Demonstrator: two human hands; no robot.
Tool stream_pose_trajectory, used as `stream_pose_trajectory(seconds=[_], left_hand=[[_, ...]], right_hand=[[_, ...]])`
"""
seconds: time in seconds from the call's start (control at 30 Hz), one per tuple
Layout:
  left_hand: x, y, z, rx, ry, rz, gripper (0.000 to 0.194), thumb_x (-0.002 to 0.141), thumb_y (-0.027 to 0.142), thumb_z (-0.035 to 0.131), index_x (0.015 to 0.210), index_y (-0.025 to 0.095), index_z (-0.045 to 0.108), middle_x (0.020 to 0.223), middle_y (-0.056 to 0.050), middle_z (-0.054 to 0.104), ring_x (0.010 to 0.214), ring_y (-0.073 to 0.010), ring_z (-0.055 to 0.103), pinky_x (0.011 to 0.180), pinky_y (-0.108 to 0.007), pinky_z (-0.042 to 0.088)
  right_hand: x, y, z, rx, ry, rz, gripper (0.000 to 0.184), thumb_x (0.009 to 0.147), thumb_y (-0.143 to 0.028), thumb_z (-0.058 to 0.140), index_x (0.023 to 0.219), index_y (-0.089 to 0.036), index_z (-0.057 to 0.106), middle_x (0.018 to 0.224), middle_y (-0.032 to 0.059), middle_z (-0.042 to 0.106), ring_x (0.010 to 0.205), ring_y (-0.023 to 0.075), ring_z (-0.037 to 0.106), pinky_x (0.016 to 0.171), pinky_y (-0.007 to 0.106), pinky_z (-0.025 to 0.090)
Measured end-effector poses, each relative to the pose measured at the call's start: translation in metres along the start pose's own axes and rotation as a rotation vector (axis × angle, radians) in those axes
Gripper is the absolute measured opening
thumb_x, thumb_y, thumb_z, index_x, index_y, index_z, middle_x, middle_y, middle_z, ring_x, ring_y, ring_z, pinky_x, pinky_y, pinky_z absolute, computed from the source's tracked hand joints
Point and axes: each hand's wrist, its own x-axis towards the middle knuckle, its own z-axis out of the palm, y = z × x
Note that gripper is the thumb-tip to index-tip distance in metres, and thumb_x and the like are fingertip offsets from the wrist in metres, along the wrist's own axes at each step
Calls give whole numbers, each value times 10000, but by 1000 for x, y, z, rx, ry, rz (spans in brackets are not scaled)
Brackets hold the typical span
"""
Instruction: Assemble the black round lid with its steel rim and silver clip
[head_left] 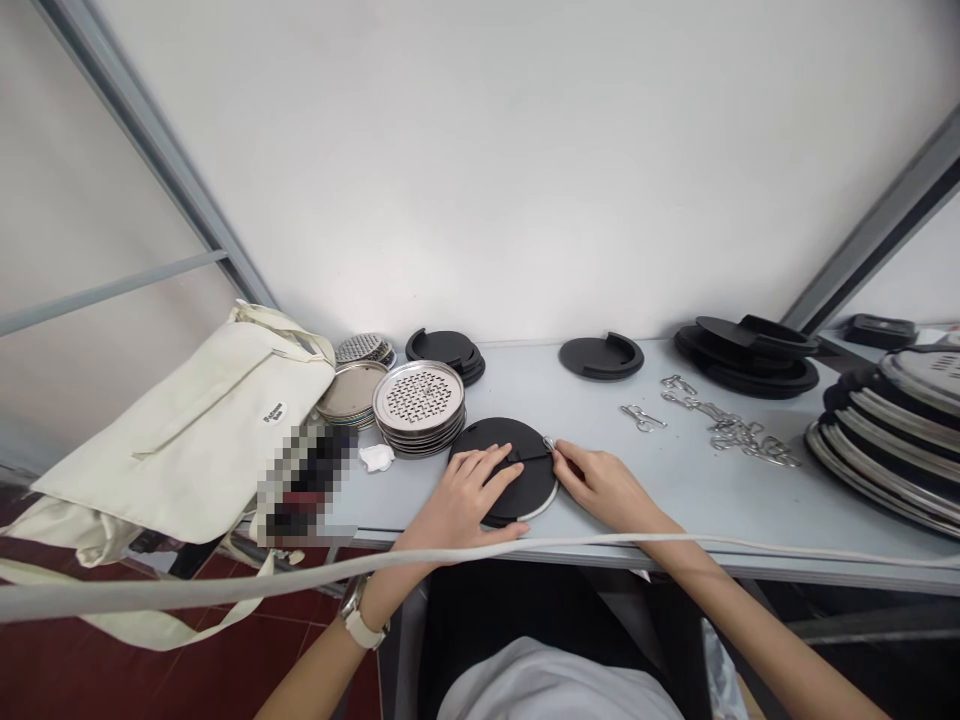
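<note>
A round black disc (506,434) with a pale rim showing at its lower right lies near the front edge of the table. Across its left part rests my left hand (466,492), flat with the fingers spread. My right hand (598,484) is at the disc's right edge, thumb and fingertips pinching a small bent-wire metal clip (549,444). The clip's lower end is hidden by the fingertips. To the left of the disc stands a stack of round metal plates (418,397), the top one perforated. A small crumpled white piece (376,458) lies beside that stack.
Loose metal clips (739,432) lie in a pile on the right. Black round holders (602,356) sit along the wall. A tall stack of discs (885,450) fills the right end. A cream bag (187,430) leans at left; a pale cord (300,578) crosses the foreground.
</note>
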Motion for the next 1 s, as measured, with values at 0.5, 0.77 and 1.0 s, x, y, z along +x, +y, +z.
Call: stream_pose_trajectory(seconds=[0.5,0.77,1.0], left_hand=[[0,-1,1,10,-4,-4,580,847,497,569,1329,199,449,1448,-98,380,1318,-259,348,1049,-419,321],[0,-1,1,9,-19,-7,572,864,497,534,1342,198,438,1458,-97,364,1323,-259,333,1054,-418,298],[0,-2,2,-1,-10,-3,573,856,483,548,1341,197,439,1455,-102,367,1321,-272,337,1047,-424,304]], right_hand=[[0,2,2,-6,-4,-10,300,944,-341,288,833,-220,540,593,12,593,505,155,522,533,249,308],[-1,3,2,-11,0,-9,286,948,-345,290,825,-225,518,590,5,586,492,152,504,527,247,304],[1,3,2,-14,-4,-9,287,947,-345,290,822,-223,519,595,4,585,500,152,508,533,248,304]])
